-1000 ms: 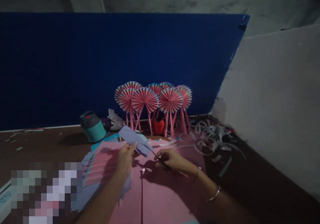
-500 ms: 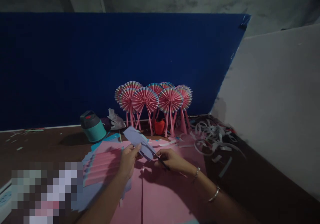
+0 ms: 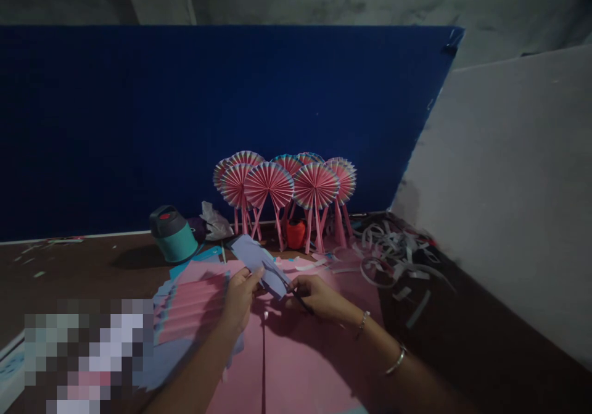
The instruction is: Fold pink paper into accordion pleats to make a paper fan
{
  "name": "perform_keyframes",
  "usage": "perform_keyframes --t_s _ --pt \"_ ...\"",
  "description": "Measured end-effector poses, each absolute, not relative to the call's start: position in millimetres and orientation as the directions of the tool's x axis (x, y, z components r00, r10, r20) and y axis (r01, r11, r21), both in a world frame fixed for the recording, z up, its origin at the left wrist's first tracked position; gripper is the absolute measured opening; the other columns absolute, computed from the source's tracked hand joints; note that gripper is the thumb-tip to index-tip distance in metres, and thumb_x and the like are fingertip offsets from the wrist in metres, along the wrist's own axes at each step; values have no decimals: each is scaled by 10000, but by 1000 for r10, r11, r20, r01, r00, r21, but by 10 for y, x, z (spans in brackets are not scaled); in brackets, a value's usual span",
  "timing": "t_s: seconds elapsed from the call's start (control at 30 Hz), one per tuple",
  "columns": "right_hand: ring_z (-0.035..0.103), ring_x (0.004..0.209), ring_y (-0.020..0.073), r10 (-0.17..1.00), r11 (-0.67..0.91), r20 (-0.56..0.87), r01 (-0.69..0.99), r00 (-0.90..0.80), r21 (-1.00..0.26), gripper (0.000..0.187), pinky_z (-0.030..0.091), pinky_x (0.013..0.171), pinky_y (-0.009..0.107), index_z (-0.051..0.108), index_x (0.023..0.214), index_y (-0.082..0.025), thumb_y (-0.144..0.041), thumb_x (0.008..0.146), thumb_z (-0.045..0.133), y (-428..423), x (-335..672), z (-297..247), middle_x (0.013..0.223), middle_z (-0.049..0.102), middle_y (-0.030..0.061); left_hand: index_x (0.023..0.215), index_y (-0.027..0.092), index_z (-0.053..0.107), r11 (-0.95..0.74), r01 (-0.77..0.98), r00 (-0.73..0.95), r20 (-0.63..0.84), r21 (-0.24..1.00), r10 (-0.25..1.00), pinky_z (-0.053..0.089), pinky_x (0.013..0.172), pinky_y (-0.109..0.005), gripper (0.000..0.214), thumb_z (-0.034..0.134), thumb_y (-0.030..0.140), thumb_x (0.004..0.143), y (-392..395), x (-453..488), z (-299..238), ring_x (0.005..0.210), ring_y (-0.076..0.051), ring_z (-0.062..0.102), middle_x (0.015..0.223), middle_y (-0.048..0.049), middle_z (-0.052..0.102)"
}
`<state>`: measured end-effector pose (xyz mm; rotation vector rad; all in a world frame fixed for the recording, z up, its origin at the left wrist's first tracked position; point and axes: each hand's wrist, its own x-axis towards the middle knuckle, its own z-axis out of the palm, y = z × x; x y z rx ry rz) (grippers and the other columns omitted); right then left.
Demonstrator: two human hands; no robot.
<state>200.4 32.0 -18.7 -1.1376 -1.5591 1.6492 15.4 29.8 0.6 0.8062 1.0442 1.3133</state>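
Observation:
My left hand (image 3: 239, 298) pinches a folded piece of lavender paper (image 3: 253, 257), tilted above the work surface. A pair of dark scissors (image 3: 301, 301) is in my right hand (image 3: 321, 298), fingers closed round it. The blades lie along the right side of the lavender paper, and how far apart they are is hard to make out. Beneath both hands spread large pink paper sheets (image 3: 300, 358). Pleated pink paper (image 3: 197, 306) with pale blue edges lies left of my left hand, over more lavender sheets (image 3: 173, 361).
Several round pleated paper fans (image 3: 269, 186) stand on pink legs before a blue board (image 3: 231, 93). A teal container (image 3: 174, 241), a crumpled plastic bag (image 3: 215, 223) and a red object (image 3: 296, 234) stand nearby. Curled paper strips (image 3: 402, 247) pile up at the right, beside a pale wall (image 3: 509, 186).
The lavender paper has shifted slightly right and down in my left hand, against the scissors. My right hand has stayed almost in place. The surroundings look the same.

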Motion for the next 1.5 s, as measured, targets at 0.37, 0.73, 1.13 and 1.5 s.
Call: perform_keyframes --t_s 0.37,0.73,1.13,1.5 --pt "416 467 52 878 -143 -197 153 -436 -978 417 290 437 174 591 795 -146 -365 535 833 305 1994 -151 573 543 -65 795 133 640 128 -361 -52 -157 924 986 483 550 -256 425 804 420 529 300 143 7 593 -171 649 694 -52 714" --pt "389 433 41 881 -156 -210 157 -424 -975 438 254 409 169 576 762 -146 -383 505 841 296 1967 -105 533 532 -73 827 130 658 123 -370 -40 -148 921 988 488 558 -255 413 801 406 554 322 132 -23 624 -182 669 708 -59 725" --pt "405 433 53 888 -149 -223 207 -401 -967 348 278 405 177 588 754 -146 -334 550 799 296 1969 -85 548 550 -57 694 135 643 90 -388 -65 -125 917 990 507 583 -279 400 784 488 570 274 171 34 653 -205 670 640 -51 696" --pt "460 520 80 882 -101 -167 169 -442 -980 327 331 483 187 606 816 -147 -285 576 780 282 1969 -127 621 584 -40 790 119 682 86 -382 -5 -95 920 995 516 657 -301 386 768 458 627 318 161 -73 690 -212 677 704 -67 721"
